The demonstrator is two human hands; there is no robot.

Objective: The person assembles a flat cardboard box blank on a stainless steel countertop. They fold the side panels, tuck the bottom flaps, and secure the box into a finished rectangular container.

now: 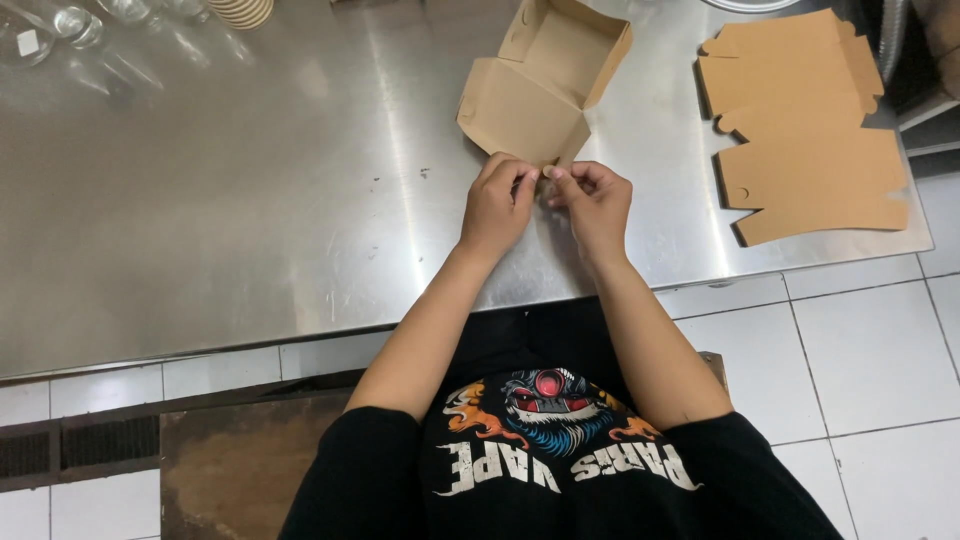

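A single head-worn view looks steeply down from above the person's own chest, facing forward across the brushed stainless-steel table (250, 200), whose near edge runs across the middle of the picture. Nearer than that edge come the black printed shirt (560, 460) and white floor tiles (870, 350); beyond it the tabletop fills the upper half. The view sits close, at arm's reach, and there is no second view to share anything with
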